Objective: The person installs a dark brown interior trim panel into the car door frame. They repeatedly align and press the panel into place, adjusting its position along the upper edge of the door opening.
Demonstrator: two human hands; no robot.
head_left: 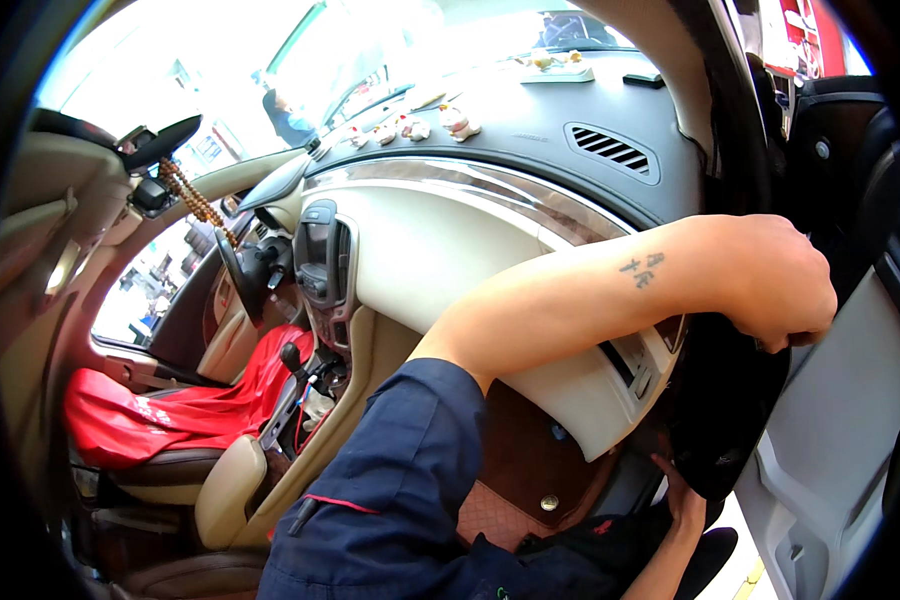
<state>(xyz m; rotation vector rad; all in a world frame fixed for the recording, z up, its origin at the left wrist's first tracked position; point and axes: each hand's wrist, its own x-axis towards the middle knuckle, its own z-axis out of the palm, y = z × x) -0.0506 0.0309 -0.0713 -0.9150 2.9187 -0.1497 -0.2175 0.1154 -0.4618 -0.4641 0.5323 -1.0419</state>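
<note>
Here, inside a car's front passenger area, a person in a dark blue work sleeve (390,480) leans across toward the right end of the dashboard (440,240). The left hand (780,280), at the end of the bare forearm stretched across the glovebox front (570,390), is curled tight at the dashboard's right edge, fingers closed on something dark that cannot be made out, just beside the open door's pale inner panel (840,400). The right hand (682,495) comes up from the lower edge and lies flat, fingers spread narrow, against a black trim panel (725,420) that hangs below the dashboard's right corner; whether it grips the panel cannot be told. Beneath the glovebox lies a brown quilted floor mat (520,470). Toward the left, a red cover (160,415) is draped over the driver's seat, near the steering wheel (238,278) and gear lever (291,358). A string of brown beads (195,200) hangs from the rear-view mirror (160,142), and small figurines (410,128) sit along the dashboard's top edge by the windscreen.
</note>
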